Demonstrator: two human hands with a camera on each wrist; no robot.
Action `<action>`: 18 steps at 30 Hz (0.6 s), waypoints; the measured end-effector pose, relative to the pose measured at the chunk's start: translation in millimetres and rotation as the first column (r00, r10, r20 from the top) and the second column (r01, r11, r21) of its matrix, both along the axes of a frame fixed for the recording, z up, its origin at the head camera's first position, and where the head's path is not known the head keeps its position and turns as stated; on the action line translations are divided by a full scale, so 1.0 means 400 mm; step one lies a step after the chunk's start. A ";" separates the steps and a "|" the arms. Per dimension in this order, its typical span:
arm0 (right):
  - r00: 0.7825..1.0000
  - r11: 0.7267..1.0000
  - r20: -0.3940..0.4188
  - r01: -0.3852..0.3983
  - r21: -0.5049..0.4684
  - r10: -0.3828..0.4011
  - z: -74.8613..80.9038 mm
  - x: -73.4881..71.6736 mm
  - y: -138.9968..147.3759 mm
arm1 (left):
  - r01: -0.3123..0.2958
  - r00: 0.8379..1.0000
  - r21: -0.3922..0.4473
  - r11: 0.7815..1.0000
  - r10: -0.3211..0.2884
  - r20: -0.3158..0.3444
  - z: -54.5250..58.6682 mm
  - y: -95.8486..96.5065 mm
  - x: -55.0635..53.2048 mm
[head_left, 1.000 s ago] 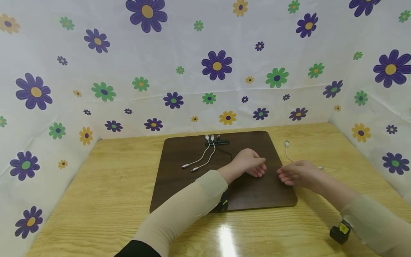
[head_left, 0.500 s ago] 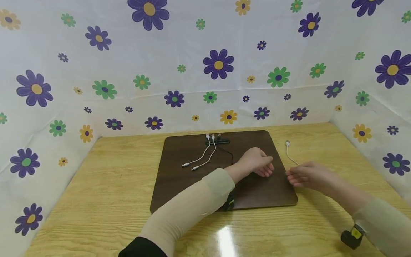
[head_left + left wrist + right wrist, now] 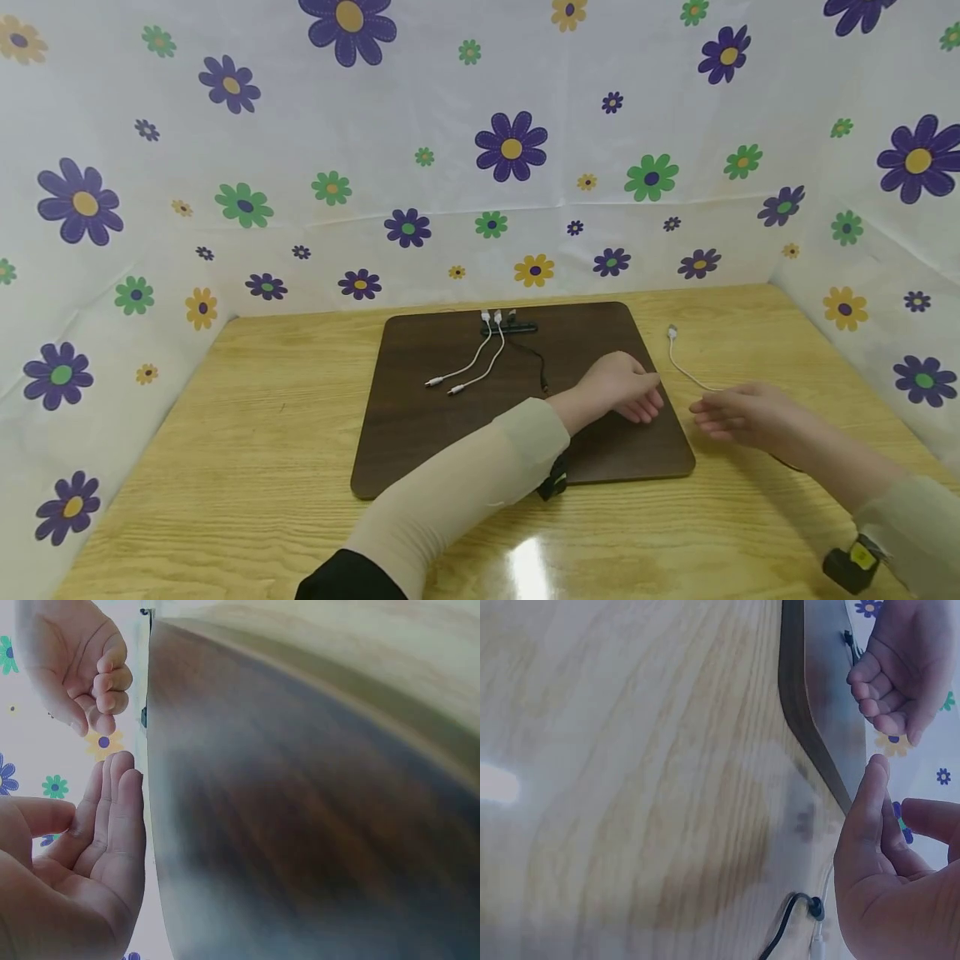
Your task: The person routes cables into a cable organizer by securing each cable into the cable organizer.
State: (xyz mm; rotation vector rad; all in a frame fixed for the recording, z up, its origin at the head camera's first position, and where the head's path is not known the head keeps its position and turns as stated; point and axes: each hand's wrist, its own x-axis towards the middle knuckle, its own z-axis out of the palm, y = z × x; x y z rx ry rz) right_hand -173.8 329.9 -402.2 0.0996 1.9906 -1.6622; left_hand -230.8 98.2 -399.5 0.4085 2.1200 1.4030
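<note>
My left hand (image 3: 621, 387) hovers over the right part of the dark brown board (image 3: 442, 442), palm turned toward the right hand, with nothing in it. Beyond the board's right edge is my right hand (image 3: 750, 414), also holding nothing, its fingers loosely extended. The two hands face each other, apart. In the left wrist view the left hand (image 3: 90, 862) has straight fingers; in the right wrist view the right hand (image 3: 892, 870) does too. Nearest the right hand lies a loose white cable (image 3: 681, 367), its other end hidden by that hand.
A black USB hub (image 3: 517, 328) sits at the board's back edge. Two white cables (image 3: 474, 360) run from it, and a black cord (image 3: 542, 360) trails toward the left forearm. On the table, a black cable (image 3: 786, 919) lies under the right hand.
Both hands have moved to the right, still empty. More of the black cord on the board shows. The right hand now covers the near end of the loose white cable.
</note>
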 end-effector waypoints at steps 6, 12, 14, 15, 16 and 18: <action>1.000 0.999 0.011 0.017 0.037 -0.018 -0.002 0.015 0.016 | 0.023 1.000 0.020 1.000 -0.023 0.005 0.001 0.015 0.015; 1.000 1.000 -0.001 -0.001 0.009 0.001 0.000 0.026 0.033 | 0.000 1.000 0.003 1.000 0.000 0.001 -0.001 0.036 0.020; 1.000 1.000 -0.007 -0.007 -0.012 0.007 -0.001 0.030 0.040 | 0.000 1.000 -0.003 1.000 0.000 -0.002 0.001 0.043 0.022; 1.000 1.000 -0.006 -0.007 -0.025 0.007 -0.002 0.032 0.044 | -0.001 1.000 -0.005 1.000 0.000 -0.002 0.000 0.047 0.023; 1.000 0.999 -0.008 -0.009 -0.033 0.008 -0.003 0.034 0.047 | 0.002 1.000 -0.009 1.000 -0.002 -0.003 0.001 0.050 0.024; 1.000 0.999 -0.004 -0.006 -0.051 0.006 -0.005 0.037 0.054 | 0.005 1.000 -0.014 1.000 -0.005 -0.004 0.002 0.056 0.027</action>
